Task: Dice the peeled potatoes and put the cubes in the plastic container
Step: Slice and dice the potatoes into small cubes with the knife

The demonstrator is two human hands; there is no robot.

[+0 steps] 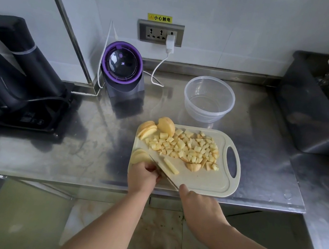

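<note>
On the one cutting board (204, 182) at the counter's (70, 141) near edge: a heap of potato cubes (190, 147) too many to count, two sliced chunks (166, 125) at the far left corner, one strip (171, 166) beside the one knife (161, 170). Left hand (142, 176) curled over a stack of slices (140, 156) at the near left, right hand (200, 207) clenched round the knife's hidden handle. Just beyond the board, one plastic container (208, 99).
</note>
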